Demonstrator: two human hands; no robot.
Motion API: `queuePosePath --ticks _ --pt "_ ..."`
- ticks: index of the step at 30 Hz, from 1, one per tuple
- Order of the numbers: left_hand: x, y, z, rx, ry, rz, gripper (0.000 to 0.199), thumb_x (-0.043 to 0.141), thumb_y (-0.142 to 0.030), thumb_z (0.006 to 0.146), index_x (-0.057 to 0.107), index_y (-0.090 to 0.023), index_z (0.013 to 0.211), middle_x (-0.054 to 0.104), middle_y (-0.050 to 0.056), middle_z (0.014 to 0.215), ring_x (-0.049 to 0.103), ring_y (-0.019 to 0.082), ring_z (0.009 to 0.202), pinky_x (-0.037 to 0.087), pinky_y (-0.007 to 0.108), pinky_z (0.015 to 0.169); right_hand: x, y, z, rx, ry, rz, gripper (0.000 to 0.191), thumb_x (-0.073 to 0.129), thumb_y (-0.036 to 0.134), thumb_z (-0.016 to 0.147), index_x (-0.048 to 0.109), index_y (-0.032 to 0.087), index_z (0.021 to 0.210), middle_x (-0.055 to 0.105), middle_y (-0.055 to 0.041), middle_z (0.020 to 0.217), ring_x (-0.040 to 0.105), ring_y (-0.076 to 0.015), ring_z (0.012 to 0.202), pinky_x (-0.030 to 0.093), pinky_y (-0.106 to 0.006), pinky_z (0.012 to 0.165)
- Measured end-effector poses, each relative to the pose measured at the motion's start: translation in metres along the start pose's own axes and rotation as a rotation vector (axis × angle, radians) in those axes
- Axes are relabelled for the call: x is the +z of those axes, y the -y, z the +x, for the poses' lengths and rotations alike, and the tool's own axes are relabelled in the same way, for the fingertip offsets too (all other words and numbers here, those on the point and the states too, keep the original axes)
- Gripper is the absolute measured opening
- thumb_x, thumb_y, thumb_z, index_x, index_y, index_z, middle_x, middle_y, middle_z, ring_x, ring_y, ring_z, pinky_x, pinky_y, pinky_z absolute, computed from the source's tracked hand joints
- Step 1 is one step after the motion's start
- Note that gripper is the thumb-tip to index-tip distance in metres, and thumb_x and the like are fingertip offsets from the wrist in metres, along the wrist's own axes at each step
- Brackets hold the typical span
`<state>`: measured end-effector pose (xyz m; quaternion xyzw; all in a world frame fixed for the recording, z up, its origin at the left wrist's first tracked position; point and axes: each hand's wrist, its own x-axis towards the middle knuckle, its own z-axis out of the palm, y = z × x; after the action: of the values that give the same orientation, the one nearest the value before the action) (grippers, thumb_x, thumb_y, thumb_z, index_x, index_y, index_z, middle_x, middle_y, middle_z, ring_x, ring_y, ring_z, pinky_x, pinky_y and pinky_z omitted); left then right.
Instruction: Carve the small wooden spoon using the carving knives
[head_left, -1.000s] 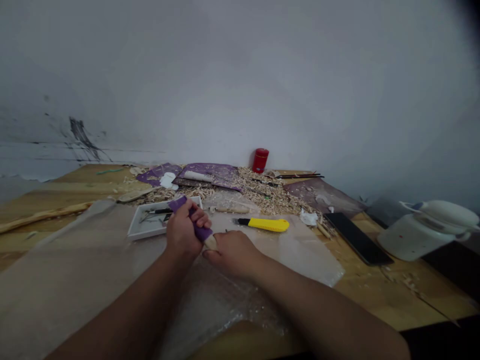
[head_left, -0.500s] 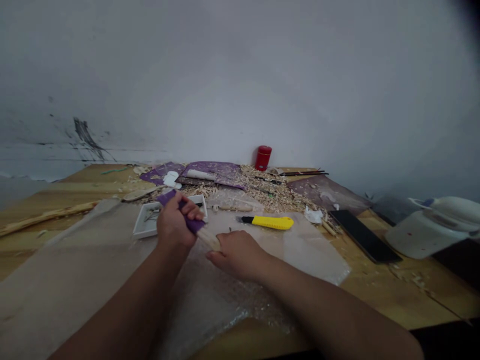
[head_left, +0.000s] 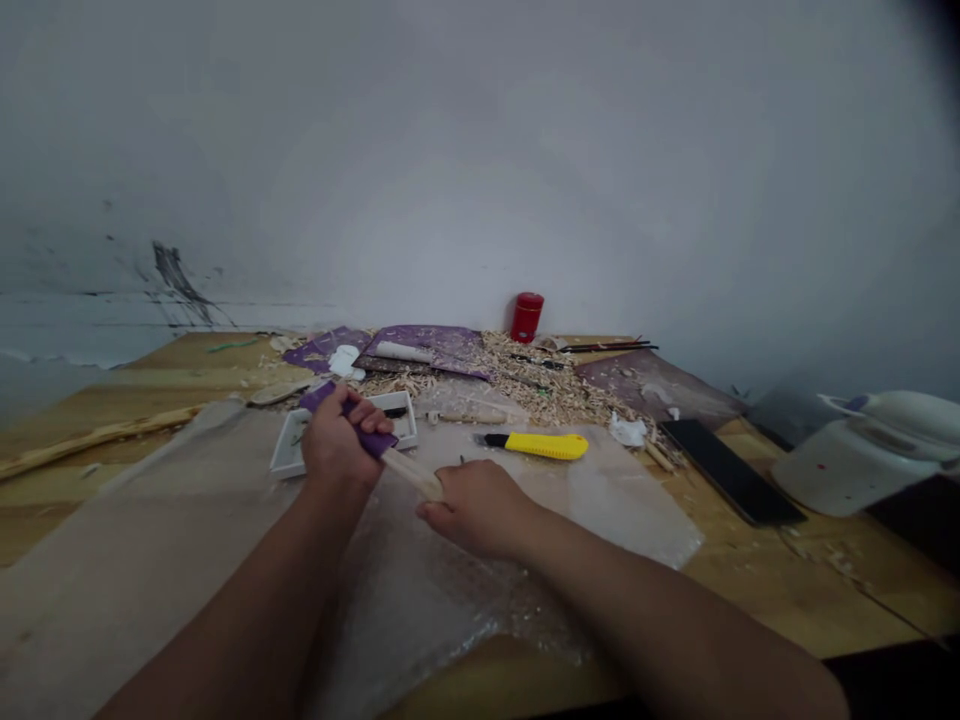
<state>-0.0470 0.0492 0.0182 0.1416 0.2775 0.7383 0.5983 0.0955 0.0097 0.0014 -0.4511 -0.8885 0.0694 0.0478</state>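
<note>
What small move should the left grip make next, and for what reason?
Probably slide the left grip along the pale stick toward the right grip: the left clasps the purple sheet, the right holds the stick, and a bare stretch shows between them.

No lettering I can read from here. Red can [head_left: 527,318], just past twelve o'clock, bears small pale mark low down; too tiny to decipher.
</note>
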Motion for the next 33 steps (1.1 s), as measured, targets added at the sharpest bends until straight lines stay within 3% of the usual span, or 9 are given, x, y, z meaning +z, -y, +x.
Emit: queuePosePath --ticks 6,9,13,19,25,29,33 --pt "0.005 0.025 -0.016 -0.112 0.060 0.045 0.014 0.049 -0.020 0.070 0.040 -0.017 0.060 0.026 -0.008 0.041 0.029 0.004 0.031 0.028 0.018 0.035 -0.001 -0.001 0.002 -0.004 0.013 0.020 0.037 0.034 0.043 0.080 0.058 0.016 0.083 0.063 -0.0077 0.080 0.057 -0.0187 0.069 0.036 -0.026 0.058" --pt "0.002 0.015 -0.009 -0.109 0.048 0.040 0.015 0.047 -0.020 0.072 0.040 -0.017 0.059 0.026 -0.008 0.040 0.029 0.004 0.031 0.028 0.018 0.034 0.000 0.000 0.002 0.004 0.015 0.015 0.038 0.033 0.044 0.079 0.058 0.015 0.084 0.063 -0.0087 0.080 0.057 -0.0193 0.069 0.036 -0.026 0.057" --pt "-0.002 -0.002 0.000 -0.001 -0.003 -0.019 0.018 0.045 -0.021 0.073 0.037 -0.017 0.057 0.025 -0.008 0.039 0.028 0.004 0.030 0.027 0.017 0.034 -0.001 0.002 0.000 0.007 0.011 0.007 0.040 0.034 0.047 0.078 0.059 0.016 0.081 0.063 -0.0088 0.077 0.057 -0.0201 0.067 0.036 -0.027 0.055" --pt "0.003 0.021 -0.016 -0.107 0.073 0.054 0.014 0.049 -0.021 0.071 0.040 -0.016 0.060 0.026 -0.008 0.040 0.029 0.004 0.032 0.029 0.018 0.035 0.000 0.000 0.001 -0.014 -0.023 0.020 0.035 0.035 0.043 0.079 0.058 0.017 0.081 0.064 -0.0065 0.077 0.057 -0.0187 0.066 0.036 -0.026 0.055" --pt "-0.003 0.002 0.000 0.027 0.033 -0.007 0.015 0.045 -0.020 0.071 0.038 -0.017 0.058 0.026 -0.008 0.040 0.029 0.005 0.031 0.029 0.018 0.035 -0.001 0.002 -0.001 0.022 -0.001 0.006 0.040 0.035 0.047 0.078 0.059 0.015 0.081 0.063 -0.0087 0.077 0.057 -0.0193 0.067 0.038 -0.026 0.057" --pt "0.002 0.016 -0.012 -0.094 0.034 0.035 0.015 0.048 -0.021 0.070 0.039 -0.017 0.059 0.026 -0.008 0.040 0.029 0.005 0.031 0.028 0.017 0.034 -0.001 0.002 0.000 0.016 0.014 0.006 0.037 0.036 0.044 0.078 0.058 0.016 0.082 0.063 -0.0078 0.079 0.057 -0.0192 0.069 0.038 -0.027 0.059" --pt "0.002 0.014 -0.012 -0.080 0.059 0.057 0.014 0.048 -0.020 0.070 0.040 -0.017 0.059 0.027 -0.008 0.040 0.030 0.005 0.031 0.030 0.018 0.035 0.001 0.001 0.001 0.015 -0.004 -0.014 0.038 0.035 0.046 0.078 0.058 0.016 0.082 0.063 -0.0080 0.078 0.058 -0.0206 0.068 0.039 -0.028 0.057"
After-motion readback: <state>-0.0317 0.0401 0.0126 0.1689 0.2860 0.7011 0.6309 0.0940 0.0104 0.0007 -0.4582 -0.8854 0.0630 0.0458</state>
